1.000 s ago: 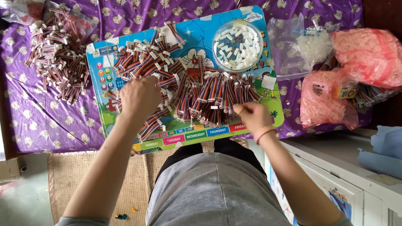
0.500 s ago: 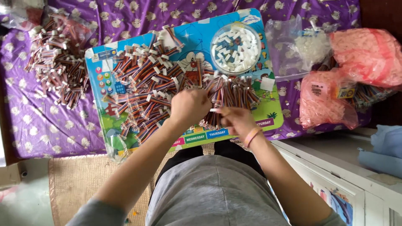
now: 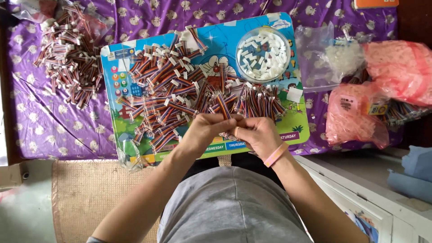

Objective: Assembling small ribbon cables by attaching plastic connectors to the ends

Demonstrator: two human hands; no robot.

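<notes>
1. Left hand (image 3: 204,130) and right hand (image 3: 255,135): pressed close together at the near edge of the cartoon board (image 3: 294,121), fingertips pinching one striped ribbon-cable piece (image 3: 223,107).
2. Loose cable pieces (image 3: 180,99): large heap spread over the board, judged still waiting to be handled.
3. Round clear dish (image 3: 263,54): on the board's far right, holding small white connectors, well stocked.
4. Separate cable pile (image 3: 69,63): left, on the purple cloth (image 3: 36,126); possibly finished stock, though I could not tell.
5. Pink bags (image 3: 396,67): right, untouched.

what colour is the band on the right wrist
Pink: the wristband, seen best in the head view.
</notes>
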